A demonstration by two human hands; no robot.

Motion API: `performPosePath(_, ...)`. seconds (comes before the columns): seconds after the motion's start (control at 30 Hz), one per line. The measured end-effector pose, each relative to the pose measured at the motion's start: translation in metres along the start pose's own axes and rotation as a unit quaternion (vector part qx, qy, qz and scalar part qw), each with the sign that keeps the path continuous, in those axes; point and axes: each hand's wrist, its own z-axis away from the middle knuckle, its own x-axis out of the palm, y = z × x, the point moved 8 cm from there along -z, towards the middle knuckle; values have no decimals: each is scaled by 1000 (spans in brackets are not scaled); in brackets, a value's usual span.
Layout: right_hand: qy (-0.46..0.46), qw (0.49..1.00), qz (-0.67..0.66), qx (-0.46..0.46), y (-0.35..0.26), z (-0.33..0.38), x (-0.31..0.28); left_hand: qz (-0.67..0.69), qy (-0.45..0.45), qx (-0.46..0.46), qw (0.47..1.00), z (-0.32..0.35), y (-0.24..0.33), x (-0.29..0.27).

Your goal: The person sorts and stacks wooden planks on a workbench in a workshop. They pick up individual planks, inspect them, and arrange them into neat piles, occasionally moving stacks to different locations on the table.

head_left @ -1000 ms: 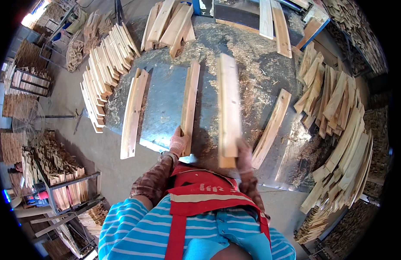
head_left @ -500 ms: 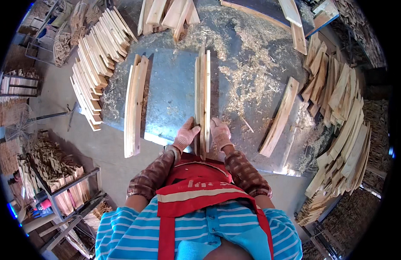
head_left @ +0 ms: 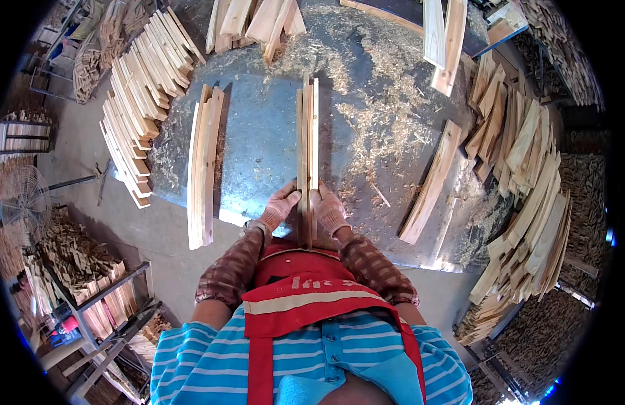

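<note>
Several narrow wooden boards [head_left: 305, 135] stand on edge, side by side, in front of me, running away from my body. My left hand [head_left: 280, 204], in a pale work glove, grips their left side close to the near end. On the opposite side my right hand [head_left: 328, 206], gloved too, presses in with its thumb near the top edge. Both hands are closed, with the boards squeezed between them; the fingertips below are hidden. A second small group of boards [head_left: 204, 165] lies to the left, and a single board [head_left: 430, 182] lies at an angle to the right.
The blue-grey table [head_left: 258, 128] is strewn with wood shavings [head_left: 386, 115]. Rows of stacked boards line its left [head_left: 140, 101] and right [head_left: 528, 182] edges. More boards [head_left: 258, 20] lie at the far side, and two boards [head_left: 449, 50] jut in at the far right. A fan [head_left: 23, 202] stands left.
My right hand has moved in against the boards, which now sit closer together. At the far right, a second, paler board has come into view and the other has shifted nearer.
</note>
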Motion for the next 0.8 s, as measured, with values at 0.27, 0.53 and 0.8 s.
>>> performPosePath(0.27,-24,997,-59,51,17,-8,7,-122,-22,56,991,-9,2,2)
performPosePath(0.53,-19,995,-102,-3,31,-20,16,-164,42,39,985,-4,5,4)
performPosePath(0.8,-44,993,-111,-8,17,-10,6,-76,42,36,996,-24,-33,-14)
